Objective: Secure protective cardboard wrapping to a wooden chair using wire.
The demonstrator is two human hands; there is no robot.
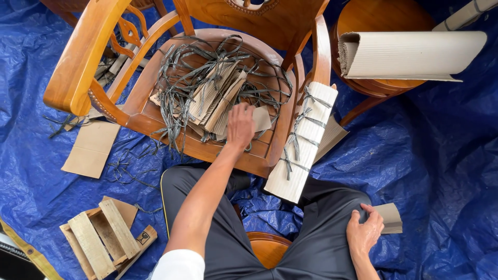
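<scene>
My right hand [364, 232] at 4 o'clock pinches a folded cardboard piece [390, 218] on my knee. My left hand [240, 126], fingers closed on a cardboard strip [261, 118], should lift it clear of the straps [181, 88] on the chair seat [259, 155].

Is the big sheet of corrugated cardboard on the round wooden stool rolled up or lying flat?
Partly rolled: the corrugated cardboard sheet curls into a coil at its left end; the rest extends flat.
</scene>
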